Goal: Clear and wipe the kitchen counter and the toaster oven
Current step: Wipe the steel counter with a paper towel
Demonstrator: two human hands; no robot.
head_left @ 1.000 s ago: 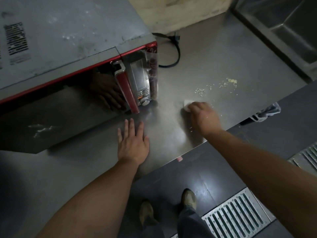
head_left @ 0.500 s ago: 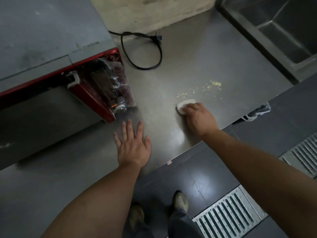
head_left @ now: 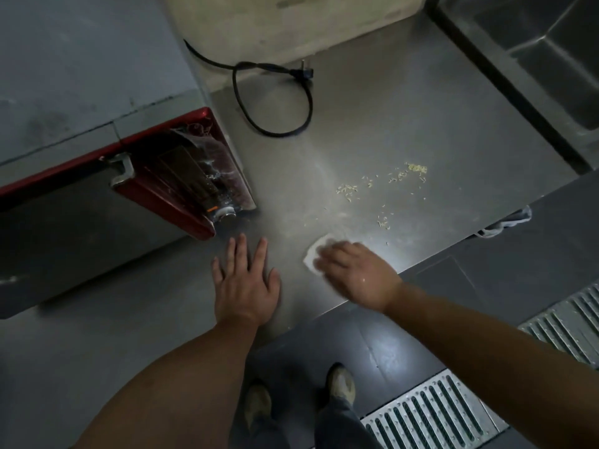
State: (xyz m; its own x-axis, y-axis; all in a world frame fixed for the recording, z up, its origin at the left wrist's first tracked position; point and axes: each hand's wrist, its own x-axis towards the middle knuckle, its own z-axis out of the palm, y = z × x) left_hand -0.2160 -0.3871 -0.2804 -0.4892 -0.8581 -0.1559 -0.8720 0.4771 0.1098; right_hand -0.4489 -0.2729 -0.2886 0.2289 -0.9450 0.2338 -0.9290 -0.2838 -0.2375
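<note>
1. the steel counter (head_left: 405,118) is seen from above; its near edge runs from 7 o'clock up to 3 o'clock.
2. the left hand (head_left: 244,283) is laid flat on the counter at the centre, palm down, fingers spread wide, nothing held.
3. the right hand (head_left: 356,273) is pressed on a small white cloth (head_left: 316,252) just at 3 o'clock of the left hand; it is blurred, and only the cloth's edge at 10 o'clock is shown, so the grip cannot be made out.
4. the toaster oven (head_left: 97,92) is set at 10 o'clock, cut off by the frame; its red door (head_left: 168,205) is hung open, and the inside is too dark to be read.
5. pale crumbs (head_left: 382,186) are scattered at 1 o'clock of the cloth, apart from it.
6. a black power cord (head_left: 275,102) is looped at 12 o'clock, its plug lying loose.
7. a sink (head_left: 534,43) is partly shown at 2 o'clock.
8. a floor grate (head_left: 437,413) and two shoes (head_left: 340,384) are seen at 5 and 6 o'clock.
</note>
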